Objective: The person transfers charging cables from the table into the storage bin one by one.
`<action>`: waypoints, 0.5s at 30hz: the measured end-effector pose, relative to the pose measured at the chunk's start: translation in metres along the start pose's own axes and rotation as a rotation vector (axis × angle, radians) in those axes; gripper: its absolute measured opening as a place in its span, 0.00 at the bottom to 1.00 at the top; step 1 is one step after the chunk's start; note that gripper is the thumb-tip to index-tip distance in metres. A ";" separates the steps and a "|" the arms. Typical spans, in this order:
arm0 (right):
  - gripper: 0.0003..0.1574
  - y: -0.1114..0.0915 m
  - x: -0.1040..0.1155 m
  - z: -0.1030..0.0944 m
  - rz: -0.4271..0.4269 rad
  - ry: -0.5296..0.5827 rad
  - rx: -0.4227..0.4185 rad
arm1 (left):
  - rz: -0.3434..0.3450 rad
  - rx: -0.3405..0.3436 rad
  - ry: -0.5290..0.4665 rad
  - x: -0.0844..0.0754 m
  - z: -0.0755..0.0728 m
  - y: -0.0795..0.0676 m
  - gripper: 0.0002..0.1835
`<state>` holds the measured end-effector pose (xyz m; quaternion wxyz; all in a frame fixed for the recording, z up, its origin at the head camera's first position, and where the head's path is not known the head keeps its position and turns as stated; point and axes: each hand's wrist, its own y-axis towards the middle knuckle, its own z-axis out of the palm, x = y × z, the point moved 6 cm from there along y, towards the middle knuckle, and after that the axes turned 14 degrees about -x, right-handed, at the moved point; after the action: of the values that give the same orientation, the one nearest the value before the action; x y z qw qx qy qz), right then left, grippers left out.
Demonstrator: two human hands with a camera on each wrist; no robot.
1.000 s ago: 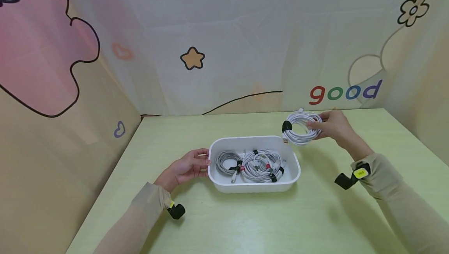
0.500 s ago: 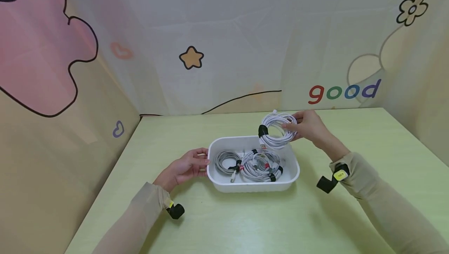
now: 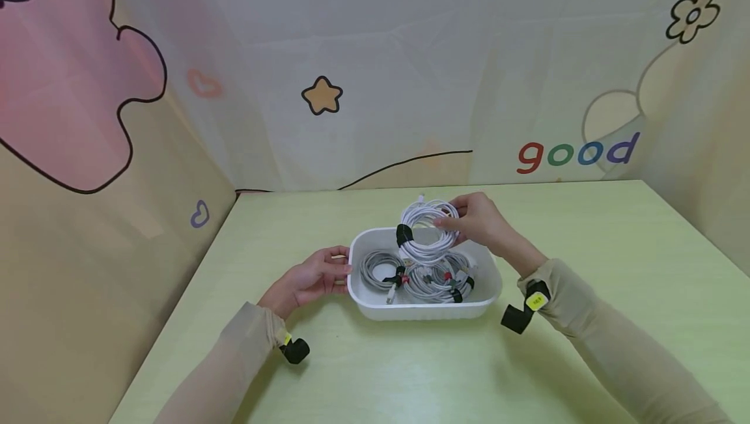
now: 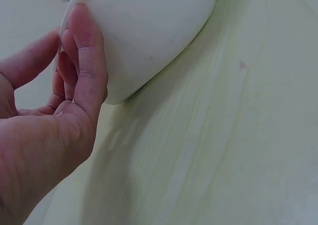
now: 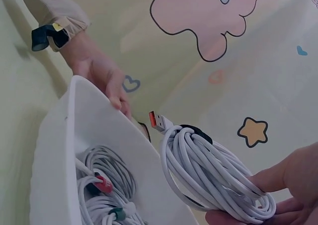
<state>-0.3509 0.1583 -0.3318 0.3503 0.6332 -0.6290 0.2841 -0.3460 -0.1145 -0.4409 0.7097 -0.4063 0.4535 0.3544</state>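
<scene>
My right hand (image 3: 483, 222) pinches a coiled white USB cable (image 3: 428, 251) by its right side, thumb in front and fingers behind. A black strap binds the coil, and its orange-tipped USB plug (image 5: 156, 120) sticks out in the right wrist view. The coil is held over a white plastic bin (image 3: 366, 307), overlapping its back rim in the head view. Inside the bin lie a grey coiled cable (image 3: 375, 274) on the left and several whitish coiled cables (image 3: 433, 290) bunched beside it. At the bin's left end, my left hand (image 3: 310, 281) grips the rim.
The bin stands on a pale yellow-green table (image 3: 375, 372). Behind it hangs a printed cloth backdrop (image 3: 387, 72), which also rises along both sides. Each wrist wears a black band with a camera (image 3: 515, 318).
My right hand has carried the coiled white USB cable leftward, from beyond the bin's right end to above its middle, and slightly lower. My left hand and the bin have stayed put.
</scene>
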 end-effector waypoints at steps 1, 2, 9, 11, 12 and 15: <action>0.27 -0.001 0.001 0.004 -0.005 -0.001 0.004 | 0.000 -0.001 0.004 0.000 0.000 0.000 0.13; 0.26 -0.002 0.002 0.007 -0.011 -0.002 0.008 | 0.004 0.003 0.010 0.001 0.000 0.001 0.13; 0.30 -0.010 0.009 0.033 -0.085 -0.064 0.093 | 0.018 0.062 0.003 0.000 0.001 0.000 0.13; 0.33 -0.012 0.012 0.037 -0.166 -0.127 0.110 | 0.018 0.061 -0.003 0.000 0.002 0.000 0.13; 0.34 -0.014 0.014 0.037 -0.209 -0.148 0.111 | 0.017 0.056 -0.004 0.000 0.002 0.000 0.14; 0.33 -0.016 0.019 0.031 -0.343 -0.189 0.056 | 0.000 0.013 0.010 0.000 0.002 0.002 0.15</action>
<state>-0.3367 0.1221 -0.3364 0.3154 0.7644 -0.5338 0.1768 -0.3470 -0.1119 -0.4405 0.7101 -0.4035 0.4592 0.3493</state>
